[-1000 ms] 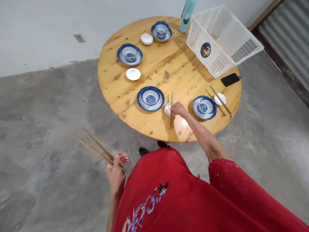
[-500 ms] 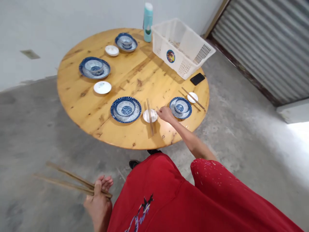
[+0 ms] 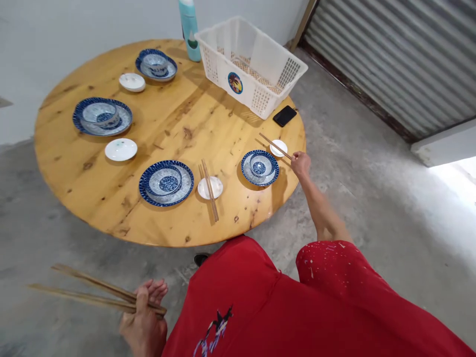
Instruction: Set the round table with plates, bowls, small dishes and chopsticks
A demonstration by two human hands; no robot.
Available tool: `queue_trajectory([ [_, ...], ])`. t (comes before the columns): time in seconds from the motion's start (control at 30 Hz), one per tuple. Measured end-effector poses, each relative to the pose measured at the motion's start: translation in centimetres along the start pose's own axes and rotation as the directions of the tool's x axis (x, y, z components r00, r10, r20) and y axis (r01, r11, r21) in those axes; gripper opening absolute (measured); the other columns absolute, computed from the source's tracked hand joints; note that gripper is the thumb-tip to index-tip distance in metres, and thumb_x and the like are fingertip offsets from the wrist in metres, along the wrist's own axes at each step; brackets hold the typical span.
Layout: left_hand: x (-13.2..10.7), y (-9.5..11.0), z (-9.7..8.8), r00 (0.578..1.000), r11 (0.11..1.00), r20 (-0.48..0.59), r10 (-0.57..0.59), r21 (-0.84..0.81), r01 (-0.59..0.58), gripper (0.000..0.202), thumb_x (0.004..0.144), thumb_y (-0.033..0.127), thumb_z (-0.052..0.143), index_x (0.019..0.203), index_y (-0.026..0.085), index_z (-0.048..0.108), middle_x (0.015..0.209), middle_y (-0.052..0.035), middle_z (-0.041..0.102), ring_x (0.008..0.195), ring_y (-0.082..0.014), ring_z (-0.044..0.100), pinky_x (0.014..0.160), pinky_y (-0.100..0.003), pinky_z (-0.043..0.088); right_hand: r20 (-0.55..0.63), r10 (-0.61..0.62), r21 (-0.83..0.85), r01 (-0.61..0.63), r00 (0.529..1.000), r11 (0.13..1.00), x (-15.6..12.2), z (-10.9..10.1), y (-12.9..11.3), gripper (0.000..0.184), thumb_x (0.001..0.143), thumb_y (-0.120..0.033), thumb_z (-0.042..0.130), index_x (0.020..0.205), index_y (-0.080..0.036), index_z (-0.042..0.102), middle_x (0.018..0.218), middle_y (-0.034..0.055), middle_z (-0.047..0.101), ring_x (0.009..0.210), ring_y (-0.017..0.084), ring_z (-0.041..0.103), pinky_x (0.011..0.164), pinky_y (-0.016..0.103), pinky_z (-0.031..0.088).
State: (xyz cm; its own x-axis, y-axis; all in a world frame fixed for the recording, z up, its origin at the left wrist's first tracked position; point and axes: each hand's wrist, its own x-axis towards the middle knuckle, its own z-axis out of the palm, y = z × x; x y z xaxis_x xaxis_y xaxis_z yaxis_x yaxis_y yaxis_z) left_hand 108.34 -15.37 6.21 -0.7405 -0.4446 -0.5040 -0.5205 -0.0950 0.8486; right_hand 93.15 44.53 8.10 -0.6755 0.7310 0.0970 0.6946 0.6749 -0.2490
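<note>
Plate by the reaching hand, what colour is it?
Blue and white, with a patterned blue rim. The plate shows best in the head view.

right hand (image 3: 300, 163) moved to far chopsticks (image 3: 275, 146).

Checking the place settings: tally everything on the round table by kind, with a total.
Blue plates: 4
Blue bowls: 4
Small white dishes: 4
Chopstick pairs: 2
White basket: 1
Black phone: 1
Teal bottle: 1
Total: 17
Left hand holds more chopsticks, not counted.
</note>
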Motion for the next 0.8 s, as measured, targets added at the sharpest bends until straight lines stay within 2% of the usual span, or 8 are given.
queue_trajectory([
  [0.07, -0.5, 0.3, 0.9, 1.0, 0.999, -0.015, -0.013, -0.037, 0.012, 0.018, 0.081, 0.041, 0.07, 0.083, 0.023, 0.068, 0.072, 0.0026, 0.074, 0.067, -0.0168, 0.071, 0.07, -0.033, 0.062, 0.04, 0.008, -0.044, -0.006, 0.999, 0.999, 1.3, 0.6, 0.9, 0.036, 0.091, -0.018, 0.049, 0.119, -0.011, 0.072, 0.123, 0.0192, 0.07, 0.111, 0.029, 0.065, 0.097, 0.037, 0.048],
  [0.17, -1.4, 0.8, 2.3, 0.998, 0.996, -0.028, -0.051, -0.081, 0.048, 0.013, 0.082, 0.038, 0.073, 0.082, 0.025, 0.072, 0.072, 0.0031, 0.075, 0.066, -0.0143, 0.07, 0.066, -0.028, 0.061, 0.105, -0.004, -0.103, 0.014, 0.994, 0.995, 2.6, 1.7, 1.2, 0.038, 0.093, -0.023, 0.053, 0.125, -0.01, 0.068, 0.126, 0.0209, 0.068, 0.116, 0.03, 0.063, 0.099, 0.038, 0.047],
  [0.3, -2.4, 1.3, 3.8, 0.99, 0.987, -0.072, -0.12, -0.114, 0.111, 0.012, 0.078, 0.036, 0.076, 0.08, 0.024, 0.073, 0.069, 0.0044, 0.074, 0.062, -0.0088, 0.069, 0.065, -0.017, 0.059, 0.178, -0.043, -0.154, 0.071, 0.983, 0.986, 3.7, 2.7, 0.9, 0.033, 0.092, -0.027, 0.058, 0.119, -0.011, 0.069, 0.12, 0.0221, 0.069, 0.114, 0.033, 0.064, 0.098, 0.04, 0.048],
  [0.4, -2.7, 1.6, 4.6, 0.983, 0.981, -0.098, -0.157, -0.133, 0.143, 0.012, 0.077, 0.035, 0.076, 0.08, 0.024, 0.073, 0.068, 0.0043, 0.074, 0.061, -0.0085, 0.068, 0.064, -0.015, 0.058, 0.199, -0.041, -0.162, 0.074, 0.979, 0.984, 4.2, 3.2, 0.6, 0.029, 0.091, -0.025, 0.056, 0.112, -0.012, 0.072, 0.115, 0.0219, 0.07, 0.11, 0.034, 0.065, 0.095, 0.04, 0.048],
  [0.57, -2.9, 1.7, 5.4, 0.982, 0.98, -0.11, -0.154, -0.141, 0.138, 0.011, 0.078, 0.034, 0.075, 0.081, 0.024, 0.073, 0.07, 0.0038, 0.074, 0.062, -0.0094, 0.068, 0.065, -0.016, 0.058, 0.237, -0.009, -0.157, 0.047, 0.972, 0.987, 4.6, 3.5, 0.4, 0.033, 0.089, -0.018, 0.051, 0.112, -0.014, 0.074, 0.115, 0.0208, 0.072, 0.109, 0.033, 0.066, 0.092, 0.038, 0.049],
  [0.8, -2.2, 1.2, 5.6, 0.988, 0.984, -0.084, -0.132, -0.132, 0.12, 0.02, 0.073, 0.038, 0.078, 0.083, 0.022, 0.072, 0.071, 0.0027, 0.075, 0.063, -0.0106, 0.068, 0.067, -0.02, 0.058, 0.252, 0.012, -0.142, 0.024, 0.968, 0.99, 4.3, 3.5, 0.5, 0.034, 0.09, -0.022, 0.052, 0.113, -0.012, 0.075, 0.115, 0.0224, 0.072, 0.108, 0.034, 0.065, 0.091, 0.038, 0.049],
])
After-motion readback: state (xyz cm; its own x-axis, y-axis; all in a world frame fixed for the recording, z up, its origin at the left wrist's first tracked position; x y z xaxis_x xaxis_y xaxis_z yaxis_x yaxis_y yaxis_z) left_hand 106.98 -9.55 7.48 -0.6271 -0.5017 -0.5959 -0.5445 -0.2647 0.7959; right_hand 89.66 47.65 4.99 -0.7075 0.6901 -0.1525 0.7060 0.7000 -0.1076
